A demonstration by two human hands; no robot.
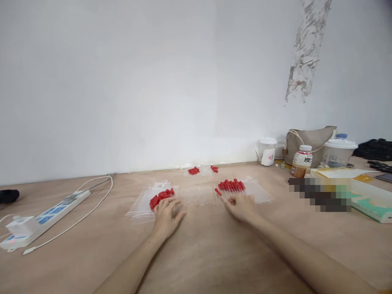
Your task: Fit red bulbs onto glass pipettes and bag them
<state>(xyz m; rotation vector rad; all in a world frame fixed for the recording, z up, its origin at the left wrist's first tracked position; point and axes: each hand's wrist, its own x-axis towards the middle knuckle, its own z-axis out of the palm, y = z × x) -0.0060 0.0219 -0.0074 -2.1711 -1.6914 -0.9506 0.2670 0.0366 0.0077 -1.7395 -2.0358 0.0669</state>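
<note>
My left hand (167, 214) rests at the near edge of a pile of red rubber bulbs (161, 198), fingers curved and thumb apart, with nothing visible between them. The bulbs lie on clear plastic bags (139, 204). In the middle is a row of thin, clear tubes (197, 196), side by side. My right hand (240, 206) is closed at the row's right end, around the stem of a dropper with a red bulb (218, 192); its fingertips are partly hidden. Just beyond that hand, several red-bulbed droppers (232, 185) lie together on more clear bags (259, 192).
Further back, a clear bag holds more red bulbs (193, 170). At left lies a power strip (52, 216) with a white cable (92, 210). On the right stand a lidded cup (267, 152), a bottle (301, 161), a grey bag (309, 141) and a white-green tray (372, 202). A wall (153, 81) rises behind.
</note>
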